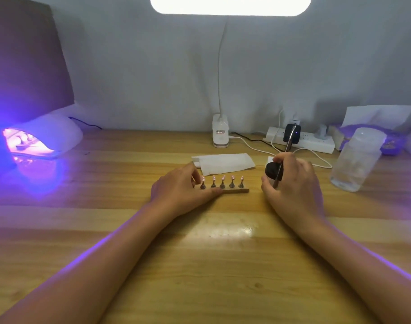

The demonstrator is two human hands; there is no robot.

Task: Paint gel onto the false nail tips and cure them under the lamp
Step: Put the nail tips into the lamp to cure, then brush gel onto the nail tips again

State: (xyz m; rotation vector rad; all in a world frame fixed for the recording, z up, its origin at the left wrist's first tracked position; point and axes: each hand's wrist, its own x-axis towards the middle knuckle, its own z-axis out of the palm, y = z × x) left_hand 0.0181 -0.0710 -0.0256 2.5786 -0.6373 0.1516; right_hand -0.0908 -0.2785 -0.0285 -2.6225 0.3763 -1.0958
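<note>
A small wooden strip (pixel 237 190) lies mid-table with several pink false nail tips (pixel 232 177) standing on dark holders in a row. My left hand (pixel 183 188) grips the strip's left end, thumb behind and fingers along its front edge. My right hand (pixel 293 183) holds a thin gel brush (pixel 287 146) whose handle points up and away, and its fingers also curl around a small jar with a black lid (pixel 271 171). At the far left the white curing lamp (pixel 47 139) glows violet, with more holders inside its opening.
A folded white tissue (pixel 225 162) lies behind the strip. A clear plastic bottle (pixel 354 160) stands to the right. A desk lamp base (pixel 220 132), power strip (pixel 316 142), cables and a purple tissue pack (pixel 368 134) line the wall.
</note>
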